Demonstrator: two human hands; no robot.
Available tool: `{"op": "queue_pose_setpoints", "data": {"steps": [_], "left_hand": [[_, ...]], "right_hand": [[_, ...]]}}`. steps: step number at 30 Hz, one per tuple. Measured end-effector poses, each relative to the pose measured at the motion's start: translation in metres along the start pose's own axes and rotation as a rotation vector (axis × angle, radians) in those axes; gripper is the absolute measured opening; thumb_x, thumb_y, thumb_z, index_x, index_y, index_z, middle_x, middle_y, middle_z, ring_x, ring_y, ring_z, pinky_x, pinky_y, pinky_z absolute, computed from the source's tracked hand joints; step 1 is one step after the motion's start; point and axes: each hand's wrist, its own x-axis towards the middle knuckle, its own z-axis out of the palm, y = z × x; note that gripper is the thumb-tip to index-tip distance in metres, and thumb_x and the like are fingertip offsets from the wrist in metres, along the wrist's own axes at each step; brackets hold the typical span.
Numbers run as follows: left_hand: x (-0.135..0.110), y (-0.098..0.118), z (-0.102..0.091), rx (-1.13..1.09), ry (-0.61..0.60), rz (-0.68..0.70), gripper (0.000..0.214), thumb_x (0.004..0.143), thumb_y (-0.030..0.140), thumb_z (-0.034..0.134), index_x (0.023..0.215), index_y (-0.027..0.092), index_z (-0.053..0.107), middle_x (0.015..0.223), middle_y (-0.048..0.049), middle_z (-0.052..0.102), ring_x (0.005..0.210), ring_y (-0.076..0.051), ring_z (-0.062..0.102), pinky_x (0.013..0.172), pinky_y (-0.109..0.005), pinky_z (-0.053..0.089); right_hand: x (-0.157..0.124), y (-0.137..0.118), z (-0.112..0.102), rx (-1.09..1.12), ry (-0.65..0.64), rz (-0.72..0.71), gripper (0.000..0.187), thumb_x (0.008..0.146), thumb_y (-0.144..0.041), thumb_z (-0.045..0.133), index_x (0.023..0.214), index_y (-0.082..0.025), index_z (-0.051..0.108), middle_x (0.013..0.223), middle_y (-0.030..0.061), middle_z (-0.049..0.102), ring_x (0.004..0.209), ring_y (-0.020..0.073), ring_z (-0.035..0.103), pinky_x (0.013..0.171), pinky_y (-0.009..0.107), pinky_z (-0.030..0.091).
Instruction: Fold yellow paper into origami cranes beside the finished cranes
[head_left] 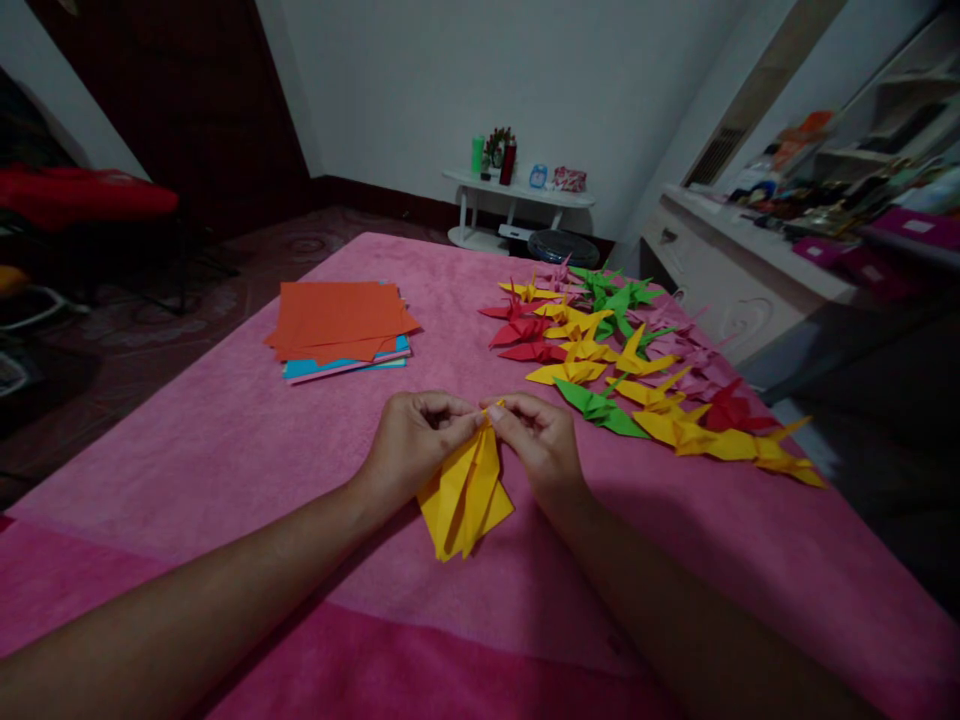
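Note:
A partly folded sheet of yellow origami paper (466, 495) is between my hands, its narrow tip pointing away from me and its wider flaps fanned toward me. My left hand (420, 435) pinches the tip from the left, thumb on top. From the right, my right hand (541, 440) pinches the same tip, its thumb beside the left one. Both hands are closed, and the fingertips hide most of the tip. The lower flaps hang just over the pink cloth (337, 540); whether they touch it I cannot tell.
Several folded paper cranes (592, 350) in yellow, red, green and pink cover the table's right side. A stack of paper sheets (337, 320), orange on top, lies at the left. Beyond stand a white side table (525, 188) and, at right, a cluttered dresser (750, 240).

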Motion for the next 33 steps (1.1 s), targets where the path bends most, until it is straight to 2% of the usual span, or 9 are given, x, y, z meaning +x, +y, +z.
{"op": "queue_pose_setpoints", "data": {"steps": [4, 7, 11, 14, 18, 21, 27, 33], "left_hand": [[0.001, -0.003, 0.000, 0.097, -0.021, 0.089, 0.014, 0.070, 0.026, 0.072, 0.067, 0.012, 0.072, 0.059, -0.0015, 0.062, 0.053, -0.010, 0.052, 0.048, -0.020, 0.038], [0.004, -0.001, -0.001, 0.166, -0.053, 0.133, 0.013, 0.071, 0.025, 0.071, 0.069, 0.012, 0.072, 0.063, -0.0022, 0.062, 0.055, -0.010, 0.051, 0.050, -0.020, 0.038], [0.006, 0.000, -0.006, 0.123, -0.096, 0.101, 0.020, 0.067, 0.024, 0.076, 0.083, 0.013, 0.072, 0.078, -0.0044, 0.068, 0.067, -0.013, 0.059, 0.060, -0.021, 0.046], [0.005, -0.003, -0.009, 0.047, -0.081, 0.043, 0.030, 0.063, 0.023, 0.078, 0.091, 0.014, 0.070, 0.086, -0.0051, 0.070, 0.073, -0.016, 0.063, 0.065, -0.023, 0.050], [0.005, -0.005, -0.011, 0.022, 0.005, 0.075, 0.027, 0.068, 0.026, 0.075, 0.092, 0.016, 0.070, 0.086, -0.0048, 0.071, 0.073, -0.017, 0.064, 0.064, -0.024, 0.051], [0.006, -0.003, -0.013, 0.031, 0.063, 0.115, 0.022, 0.069, 0.027, 0.074, 0.087, 0.015, 0.070, 0.082, -0.0043, 0.070, 0.069, -0.015, 0.063, 0.061, -0.023, 0.049], [0.008, 0.001, -0.016, -0.002, 0.029, 0.096, 0.019, 0.071, 0.028, 0.073, 0.083, 0.013, 0.071, 0.077, -0.0037, 0.069, 0.066, -0.013, 0.061, 0.058, -0.021, 0.047], [0.009, 0.008, -0.016, -0.065, -0.005, 0.050, 0.016, 0.068, 0.028, 0.075, 0.073, 0.012, 0.072, 0.070, -0.0029, 0.067, 0.060, -0.011, 0.058, 0.053, -0.019, 0.045]], "right_hand": [[0.000, 0.003, 0.000, -0.125, 0.041, -0.067, 0.022, 0.077, -0.029, 0.064, 0.059, -0.017, 0.063, 0.060, 0.0004, 0.054, 0.058, 0.0131, 0.049, 0.053, 0.026, 0.038], [0.001, 0.004, -0.003, -0.179, 0.082, -0.113, 0.025, 0.080, -0.028, 0.062, 0.058, -0.017, 0.061, 0.059, -0.0004, 0.050, 0.057, 0.0128, 0.046, 0.052, 0.026, 0.036], [0.004, 0.001, -0.009, -0.178, 0.223, -0.163, 0.024, 0.083, -0.031, 0.062, 0.063, -0.018, 0.062, 0.063, 0.0003, 0.054, 0.060, 0.0142, 0.048, 0.055, 0.027, 0.039], [0.004, -0.001, -0.012, -0.166, 0.286, -0.232, 0.024, 0.085, -0.031, 0.061, 0.064, -0.018, 0.062, 0.062, 0.0000, 0.054, 0.061, 0.0149, 0.050, 0.060, 0.028, 0.042], [0.002, -0.001, -0.012, -0.167, 0.291, -0.324, 0.016, 0.085, -0.027, 0.062, 0.071, -0.019, 0.066, 0.074, 0.0023, 0.062, 0.074, 0.0167, 0.057, 0.071, 0.029, 0.046], [0.002, 0.002, -0.012, -0.168, 0.289, -0.377, 0.014, 0.085, -0.025, 0.063, 0.074, -0.019, 0.068, 0.076, 0.0028, 0.064, 0.076, 0.0171, 0.059, 0.072, 0.029, 0.047], [0.001, 0.005, -0.012, -0.171, 0.255, -0.431, 0.011, 0.084, -0.021, 0.063, 0.075, -0.019, 0.069, 0.076, 0.0017, 0.065, 0.077, 0.0157, 0.060, 0.072, 0.028, 0.048], [0.002, 0.006, -0.012, -0.158, 0.243, -0.424, 0.009, 0.084, -0.020, 0.064, 0.077, -0.019, 0.070, 0.076, 0.0016, 0.066, 0.076, 0.0150, 0.061, 0.072, 0.028, 0.049]]}}
